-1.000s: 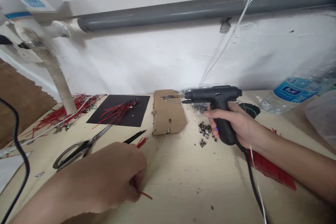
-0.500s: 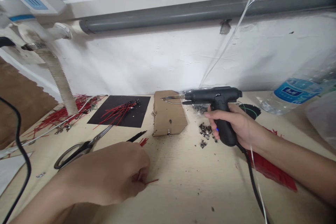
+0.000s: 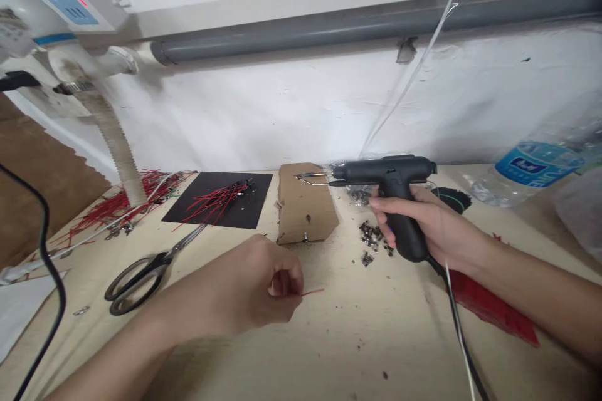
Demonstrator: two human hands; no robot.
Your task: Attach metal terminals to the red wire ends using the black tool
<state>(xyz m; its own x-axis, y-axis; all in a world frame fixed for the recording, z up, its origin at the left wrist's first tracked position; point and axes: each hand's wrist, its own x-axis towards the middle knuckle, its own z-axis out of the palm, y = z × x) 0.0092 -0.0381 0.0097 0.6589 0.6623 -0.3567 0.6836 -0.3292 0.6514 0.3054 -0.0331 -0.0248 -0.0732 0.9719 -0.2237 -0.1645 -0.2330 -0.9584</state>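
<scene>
My left hand is closed in a pinch on a thin red wire, whose end sticks out to the right of the fingertips. In my right hand is a black soldering gun, gripped by its handle with the metal tip pointing left. That tip is over a piece of cardboard, which has a small metal part at its near edge. Small metal terminals lie in a loose pile just left of the gun's handle.
Scissors lie left of my left hand. Behind them, red wires rest on a black sheet. More red wires surround a ribbed hose. A water bottle lies at right, and a clear cord hangs down.
My left hand has moved right and slightly up, carrying the red wire nearer the cardboard and uncovering more of the scissors. The soldering gun is held almost the same way; the view has shifted slightly.
</scene>
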